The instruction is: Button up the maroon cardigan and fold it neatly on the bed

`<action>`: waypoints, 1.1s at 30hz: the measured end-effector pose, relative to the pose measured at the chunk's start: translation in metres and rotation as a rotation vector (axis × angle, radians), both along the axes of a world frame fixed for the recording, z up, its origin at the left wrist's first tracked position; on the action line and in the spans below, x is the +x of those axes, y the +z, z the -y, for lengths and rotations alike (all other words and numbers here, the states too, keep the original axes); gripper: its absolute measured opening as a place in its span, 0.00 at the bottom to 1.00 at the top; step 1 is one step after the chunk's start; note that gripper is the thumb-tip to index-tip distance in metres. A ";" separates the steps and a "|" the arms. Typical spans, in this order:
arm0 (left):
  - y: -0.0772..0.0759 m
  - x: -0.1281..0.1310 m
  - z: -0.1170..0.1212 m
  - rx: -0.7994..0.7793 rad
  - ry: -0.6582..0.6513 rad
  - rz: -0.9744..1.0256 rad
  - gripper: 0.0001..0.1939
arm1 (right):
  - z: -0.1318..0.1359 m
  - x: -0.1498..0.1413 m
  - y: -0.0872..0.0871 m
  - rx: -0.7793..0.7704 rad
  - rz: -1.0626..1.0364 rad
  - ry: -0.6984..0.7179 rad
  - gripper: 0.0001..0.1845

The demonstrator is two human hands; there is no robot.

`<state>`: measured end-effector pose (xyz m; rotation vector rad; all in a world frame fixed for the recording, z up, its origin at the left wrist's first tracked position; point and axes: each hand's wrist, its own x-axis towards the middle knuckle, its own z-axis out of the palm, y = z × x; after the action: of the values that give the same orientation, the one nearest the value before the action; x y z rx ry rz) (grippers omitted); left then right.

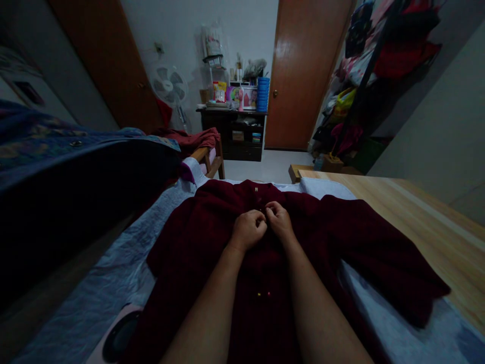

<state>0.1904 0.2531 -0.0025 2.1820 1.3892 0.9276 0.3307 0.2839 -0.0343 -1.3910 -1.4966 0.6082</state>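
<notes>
A dark red coat (204, 242) lies spread out with its collar end away from me and a sleeve stretched to each side. Both hands work close together on its front, below the collar. My left hand (248, 228) is closed, its thumb and forefinger pinching the coat's front opening. Beside it, my right hand (278, 220) pinches the cloth too, fingertips bent inward. A tiny shiny fastening shows at the fingertips, too small to make out. Lower on the front are two small shiny fasteners (264, 293). A small gold-coloured tag (256, 189) sits at the neck.
Under the coat is a pale blue cover (125, 253), with a wooden board (409, 202) on the right. A pink device with a dark round part (121, 336) lies at lower left. Dark and floral cloth (76, 151) hangs at left. A fan (170, 86) and cabinet (231, 134) stand behind.
</notes>
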 end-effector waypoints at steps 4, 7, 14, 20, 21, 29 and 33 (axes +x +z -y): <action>0.004 -0.005 -0.005 0.019 0.139 0.188 0.15 | 0.001 0.001 0.007 -0.004 -0.043 0.055 0.12; 0.006 -0.006 -0.008 0.102 0.102 0.174 0.23 | 0.004 0.002 0.015 -0.014 -0.103 0.131 0.11; 0.009 -0.010 -0.010 0.073 0.008 0.013 0.19 | 0.010 -0.003 0.022 -0.031 -0.147 0.211 0.10; 0.017 -0.019 -0.008 0.111 0.097 -0.100 0.09 | 0.012 -0.011 0.021 0.012 -0.056 0.164 0.10; 0.018 -0.020 -0.008 0.116 0.088 -0.102 0.08 | 0.012 -0.011 0.021 0.017 -0.046 0.156 0.10; 0.024 -0.016 -0.003 0.110 0.047 -0.141 0.07 | 0.013 -0.010 0.027 -0.004 -0.095 0.156 0.09; 0.022 -0.019 -0.004 0.032 0.058 -0.142 0.05 | 0.014 -0.012 0.028 -0.020 -0.111 0.174 0.09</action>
<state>0.1717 0.2575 0.0197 2.2814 1.5195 0.8344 0.3191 0.2702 -0.0067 -1.2298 -1.5355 0.7972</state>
